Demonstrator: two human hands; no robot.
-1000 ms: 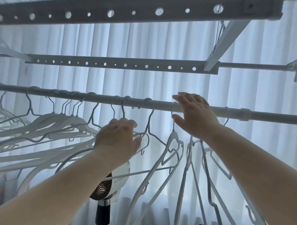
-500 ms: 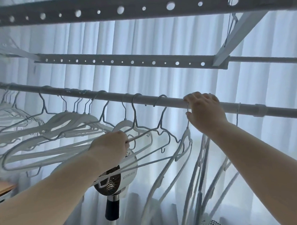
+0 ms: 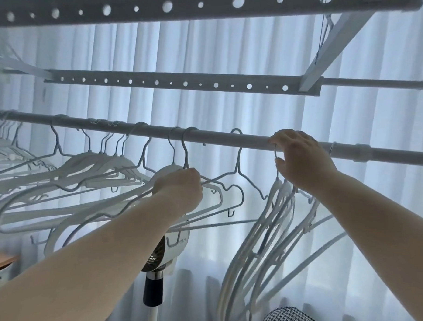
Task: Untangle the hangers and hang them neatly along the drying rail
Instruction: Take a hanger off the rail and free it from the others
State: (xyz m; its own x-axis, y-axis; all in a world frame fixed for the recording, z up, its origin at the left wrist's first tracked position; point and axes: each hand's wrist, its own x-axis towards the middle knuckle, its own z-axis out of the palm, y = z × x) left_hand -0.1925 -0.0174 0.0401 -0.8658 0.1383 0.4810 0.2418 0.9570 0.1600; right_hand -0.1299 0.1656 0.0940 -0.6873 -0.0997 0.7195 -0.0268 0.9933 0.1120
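Overhead, left hand (image 3: 178,185) grips thin wire hanger (image 3: 184,150); right hand (image 3: 300,161) curls round tubular rail (image 3: 218,137).

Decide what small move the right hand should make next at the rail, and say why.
Probably ease its hook left along the bare rail: the right hand holds that hook, and the hangers below dangle bunched and tilted, so separating one seems sensible.

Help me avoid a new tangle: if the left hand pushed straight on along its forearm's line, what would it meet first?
Most likely the neck of the wire hanger hanging up and right of the left hand, which seems to grip that hanger's shoulder. Next comes the rail. Depth is unclear here.
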